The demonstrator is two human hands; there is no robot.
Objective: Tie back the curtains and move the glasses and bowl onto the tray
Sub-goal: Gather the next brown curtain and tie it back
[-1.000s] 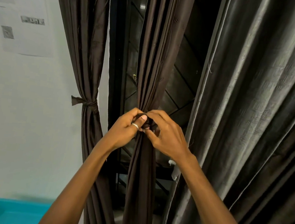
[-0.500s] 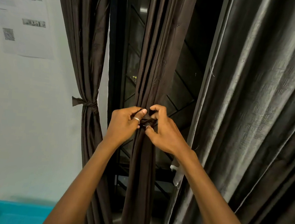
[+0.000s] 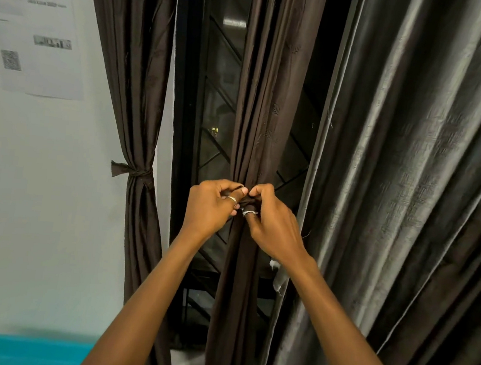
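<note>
One teal container (image 3: pixel 15 350): is showing only its top edge at the lower left corner; what is lying inside cannot be told.
Middle curtain (image 3: pixel 257 111): is hanging bunched into a narrow column before the dark window grille (image 3: pixel 219 107), between the left curtain (image 3: pixel 132 71) and the grey curtain (image 3: pixel 406 197).
Tie strip (image 3: pixel 247 206): is wrapping the middle curtain at hand height.
Left hand (image 3: pixel 210 209): fingers are curling, thumb and forefinger pinching the tie strip; a ring (image 3: pixel 232 199) is showing.
Right hand (image 3: pixel 273 229): thumb and forefinger are pinching the tie strip from the other side, fingertips nearly meeting the left hand's.
Left curtain: is hanging by the wall, already gathered by its own knot (image 3: pixel 137 171).
</note>
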